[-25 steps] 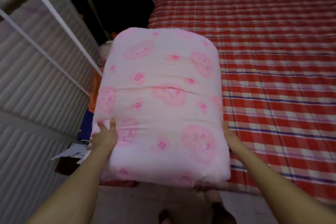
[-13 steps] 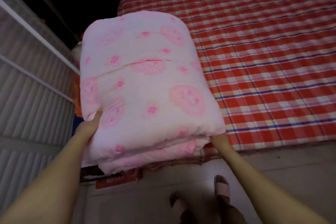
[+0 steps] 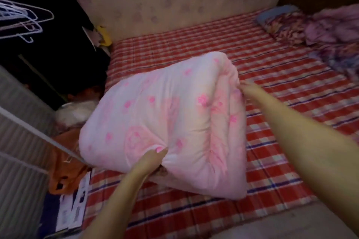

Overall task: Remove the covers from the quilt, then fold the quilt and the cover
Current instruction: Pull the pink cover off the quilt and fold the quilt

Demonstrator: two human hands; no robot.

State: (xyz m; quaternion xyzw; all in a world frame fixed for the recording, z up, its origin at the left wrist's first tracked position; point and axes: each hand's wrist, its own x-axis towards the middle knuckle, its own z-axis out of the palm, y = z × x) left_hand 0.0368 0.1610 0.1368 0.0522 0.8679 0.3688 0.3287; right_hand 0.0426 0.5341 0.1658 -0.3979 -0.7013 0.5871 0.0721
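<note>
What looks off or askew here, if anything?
The folded pink quilt sits skewed on the plaid mattress, with one corner past the bed edge, above orange cloth. The left hand grips it and the right hand touches its far end. A crumpled purple bedding heap lies at the far corner.

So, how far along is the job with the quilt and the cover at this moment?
Done: the pink quilt is folded into a thick bundle. In hand: the left hand grips its near edge, the right hand touches its far end, over the plaid bed. Left: the purple fabric, perhaps the cover, lies crumpled, not folded.
</note>
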